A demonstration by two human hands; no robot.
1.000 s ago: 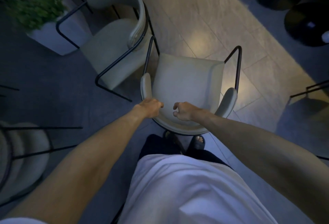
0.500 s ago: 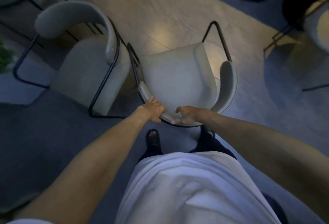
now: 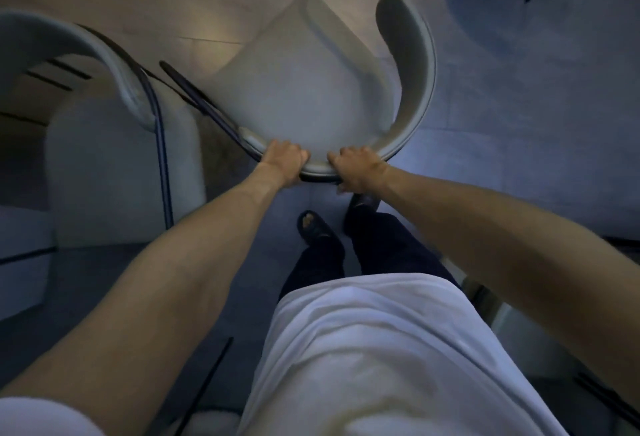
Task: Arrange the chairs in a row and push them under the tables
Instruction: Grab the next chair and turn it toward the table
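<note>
At arm's length before a standing person, the left hand (image 3: 285, 158) and right hand (image 3: 356, 167) hold the rear of a pale upholstered chair (image 3: 298, 89). Both hands have their fingers curled over the rim of its curved backrest (image 3: 417, 65), the two fists close together with a short stretch of rim bare between them. The chair stands straight ahead of the person's feet, its seat turned at an angle so that one front corner points away toward the top of the view. It sits where light floor tiles (image 3: 138, 2) meet grey carpet (image 3: 519, 124). Its black tube frame (image 3: 204, 99) runs down the left side of the seat.

A second chair (image 3: 114, 165) of the same make stands just beside it on the left, its rounded backrest (image 3: 62, 37) nearer the left edge of the view. Whether the two frames touch cannot be made out.

Below the arms are a white shirt (image 3: 363, 349), dark trousers (image 3: 377, 248) and dark sandals (image 3: 313, 227) on the carpet.
</note>
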